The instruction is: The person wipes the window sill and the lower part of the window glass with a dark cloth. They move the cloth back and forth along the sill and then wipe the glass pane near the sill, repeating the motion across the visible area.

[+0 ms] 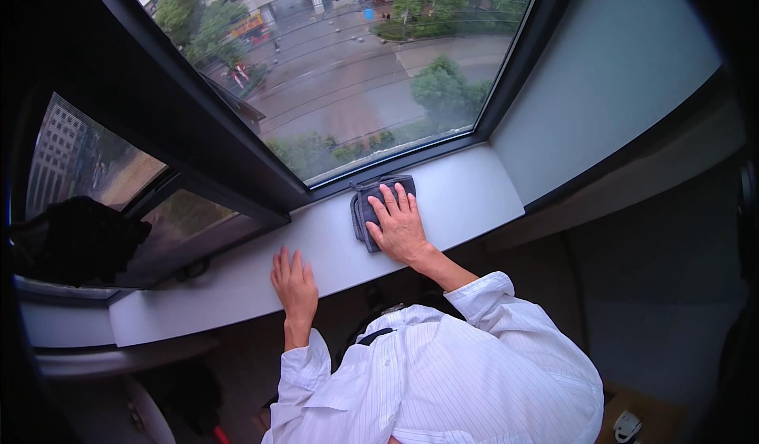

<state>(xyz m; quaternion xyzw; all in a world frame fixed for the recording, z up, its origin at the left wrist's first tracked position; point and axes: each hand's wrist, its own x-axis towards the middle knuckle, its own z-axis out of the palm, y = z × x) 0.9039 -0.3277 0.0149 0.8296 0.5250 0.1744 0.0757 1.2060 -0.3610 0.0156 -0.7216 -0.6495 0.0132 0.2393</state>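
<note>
A folded dark grey cloth (pixel 363 221) lies on the white window sill (pixel 462 198), close to the lower window frame. My right hand (pixel 398 221) rests flat on top of it, fingers spread, pressing it to the sill rather than gripping it. To the left, my left hand (pixel 295 284) touches the bare sill with its fingers slightly apart and holds nothing. The window pane (pixel 356 82) rises just beyond the cloth.
A dark window frame post (pixel 237 118) stands left of the pane, with a second window and a black object (pixel 83 239) beyond it. A pale side wall (pixel 616 88) bounds the sill at right. A white object (pixel 627 426) sits on a brown surface at lower right.
</note>
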